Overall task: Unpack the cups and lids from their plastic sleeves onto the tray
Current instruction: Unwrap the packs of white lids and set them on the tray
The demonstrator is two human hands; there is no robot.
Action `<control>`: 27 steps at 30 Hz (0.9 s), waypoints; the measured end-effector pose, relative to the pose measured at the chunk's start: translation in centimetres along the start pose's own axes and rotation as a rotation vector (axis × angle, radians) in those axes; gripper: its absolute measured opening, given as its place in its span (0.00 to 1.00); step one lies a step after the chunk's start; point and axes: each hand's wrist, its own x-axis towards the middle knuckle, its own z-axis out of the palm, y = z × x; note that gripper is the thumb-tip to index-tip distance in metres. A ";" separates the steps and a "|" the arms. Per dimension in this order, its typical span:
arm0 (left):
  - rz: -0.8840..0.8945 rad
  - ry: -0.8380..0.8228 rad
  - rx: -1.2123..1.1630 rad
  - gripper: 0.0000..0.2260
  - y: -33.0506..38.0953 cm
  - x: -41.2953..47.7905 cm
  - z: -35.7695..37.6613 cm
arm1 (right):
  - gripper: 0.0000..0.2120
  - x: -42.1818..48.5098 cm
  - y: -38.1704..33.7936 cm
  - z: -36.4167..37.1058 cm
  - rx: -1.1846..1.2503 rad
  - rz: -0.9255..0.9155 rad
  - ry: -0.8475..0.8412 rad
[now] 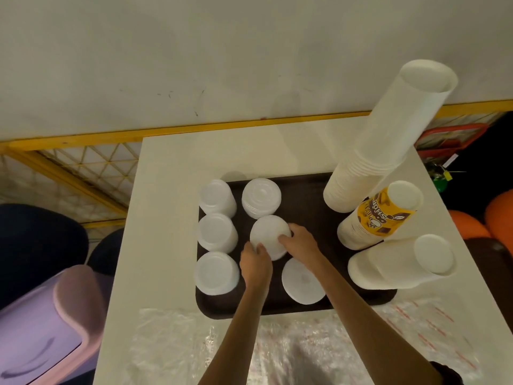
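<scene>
Two hands clamp a white stack (270, 236) standing on the dark tray (305, 302) at mid-frame. The left hand (255, 262) curls its fingers round the stack's lower-left side, and the right hand (299, 243) curls round its right side. Tall cup stacks (388, 140) stand at the tray's right, and crumpled plastic sleeves (277, 348) lie along the bottom of the frame.

Yellow-labelled cup stack (380, 215): inverted print, possibly "SHOP"; rest illegible.

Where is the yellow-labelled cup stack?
Head view: the yellow-labelled stack stands at the tray's right, between the tallest white stack and a shorter white stack.
</scene>
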 end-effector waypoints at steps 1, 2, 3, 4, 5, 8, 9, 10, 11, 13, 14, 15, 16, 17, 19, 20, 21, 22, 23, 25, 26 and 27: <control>-0.009 0.017 -0.010 0.15 0.0 0.0 -0.1 | 0.20 0.1 -0.2 0.2 0.007 -0.009 -0.008; -0.017 0.030 -0.019 0.15 0.0 0.0 -0.1 | 0.20 0.1 -0.4 0.2 0.014 -0.016 -0.014; -0.023 0.041 -0.024 0.15 0.1 0.0 -0.2 | 0.20 0.1 -0.5 0.3 0.017 -0.025 -0.021; -0.026 0.050 -0.025 0.15 0.1 0.0 -0.2 | 0.20 0.1 -0.6 0.3 0.016 -0.030 -0.026; -0.030 0.057 -0.025 0.15 0.1 -0.1 -0.3 | 0.19 0.2 -0.7 0.4 0.014 -0.035 -0.029; -0.029 0.063 -0.026 0.14 0.1 -0.1 -0.3 | 0.19 0.2 -0.9 0.4 0.025 -0.038 -0.030; -0.029 0.065 -0.024 0.14 0.2 -0.1 -0.3 | 0.19 0.3 -0.9 0.4 0.032 -0.036 -0.031; -0.030 0.068 -0.023 0.14 0.2 -0.1 -0.3 | 0.19 0.3 -0.9 0.4 0.035 -0.033 -0.033; -0.030 0.069 -0.021 0.14 0.2 0.0 -0.3 | 0.19 0.3 -0.9 0.4 0.038 -0.033 -0.034; -0.027 0.072 -0.012 0.14 0.3 -0.1 -0.3 | 0.19 0.4 -0.8 0.4 0.043 -0.029 -0.035; -0.026 0.072 -0.012 0.14 0.3 -0.1 -0.3 | 0.20 0.5 -0.8 0.4 0.047 -0.027 -0.038; -0.027 0.070 -0.016 0.14 0.4 -0.3 -0.3 | 0.20 0.5 -0.8 0.5 0.050 -0.023 -0.040; -0.030 0.069 -0.024 0.15 0.5 -0.4 -0.3 | 0.20 0.6 -0.8 0.5 0.052 -0.019 -0.044; -0.037 0.069 -0.034 0.16 0.6 -0.6 -0.2 | 0.21 0.6 -0.8 0.5 0.054 -0.016 -0.048; -0.053 0.063 -0.065 0.19 0.7 -1.1 -0.1 | 0.25 0.5 -0.7 0.3 0.067 -0.006 -0.050; -0.051 0.057 -0.079 0.21 0.6 -1.5 0.0 | 0.27 0.4 -0.7 0.1 0.083 -0.005 -0.045; -0.041 0.047 -0.091 0.21 0.5 -2.0 0.0 | 0.28 0.1 -0.5 -0.1 0.110 -0.005 -0.035; -0.026 0.035 -0.098 0.21 0.2 -2.6 0.1 | 0.28 -0.3 -0.1 -0.5 0.140 -0.010 -0.018; -0.008 0.021 -0.102 0.21 -0.2 -3.2 0.1 | 0.29 -0.8 0.4 -0.8 0.162 -0.014 0.003; 0.018 -0.017 -0.102 0.20 -1.3 -4.8 0.1 | 0.29 -2.1 2.1 -1.4 0.184 0.000 0.034; 0.022 -0.040 -0.096 0.21 -1.8 -5.5 0.2 | 0.29 -2.6 2.9 -1.6 0.194 0.018 0.041; 0.022 -0.068 -0.090 0.23 -2.4 -6.2 0.3 | 0.29 -3.2 3.9 -1.7 0.201 0.044 0.045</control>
